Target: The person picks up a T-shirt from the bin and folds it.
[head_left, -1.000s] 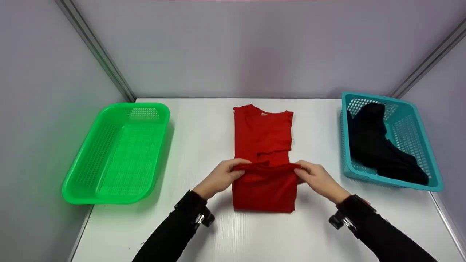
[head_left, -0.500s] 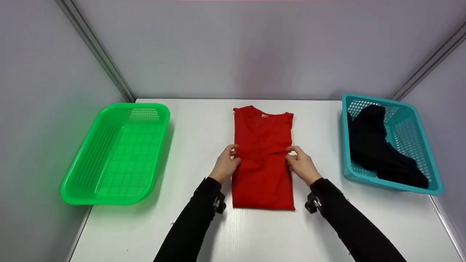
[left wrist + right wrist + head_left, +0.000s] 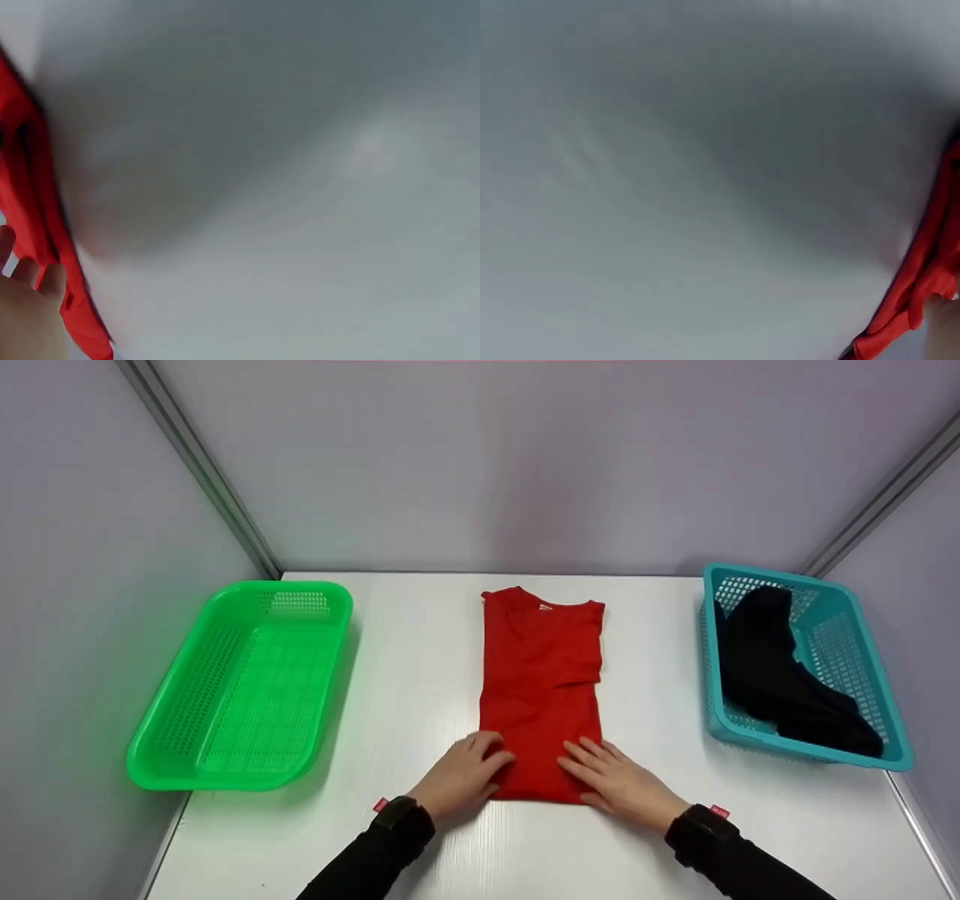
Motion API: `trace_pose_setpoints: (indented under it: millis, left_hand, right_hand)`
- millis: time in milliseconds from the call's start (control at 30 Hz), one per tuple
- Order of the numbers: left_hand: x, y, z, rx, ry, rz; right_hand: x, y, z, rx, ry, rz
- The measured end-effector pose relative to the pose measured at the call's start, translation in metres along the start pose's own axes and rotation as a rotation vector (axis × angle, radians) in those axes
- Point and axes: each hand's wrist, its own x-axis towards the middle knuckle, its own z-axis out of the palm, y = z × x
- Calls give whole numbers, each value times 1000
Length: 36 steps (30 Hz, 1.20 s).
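Note:
A red shirt lies in a long, narrow fold in the middle of the table, its neckline and small label at the far end. On its near left corner rests my left hand, fingers slightly bent. My right hand lies over the near right corner with its fingers spread on the cloth. In the left wrist view, fingertips touch the layered edge of the shirt. The right wrist view catches the layered side of the shirt and a blurred bit of hand at the lower right.
A green basket with nothing in it stands on the left of the white table. To the right, a blue basket holds a black garment. Grey walls close off the back and sides.
The gripped near end of the shirt has been laid flat toward the middle and let go. Both hands have since drawn back to the shirt's near end.

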Motion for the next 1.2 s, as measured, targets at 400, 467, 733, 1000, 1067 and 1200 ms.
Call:
trace_pose_setpoints:
  millis: [400, 467, 733, 1000, 1067, 1200]
  left_hand:
    - [-30, 5, 4, 297, 45, 232]
    - [-27, 4, 3, 415, 52, 280]
    - [-13, 4, -22, 140, 229, 139]
    - [5, 14, -85, -486, 209, -88]
    - [9, 15, -96, -653, 154, -125]
    - [13, 14, -110, -1005, 29, -228]
  right_hand:
    - [-29, 6, 4, -236, 214, -238]
    - [-26, 6, 6, -305, 267, -283]
    - [-18, 2, -18, 59, 467, -63]
    - [-14, -11, -77, 643, 459, 323]
    - [-12, -13, -86, 807, 417, 354]
    - [-10, -14, -96, 1170, 275, 369]
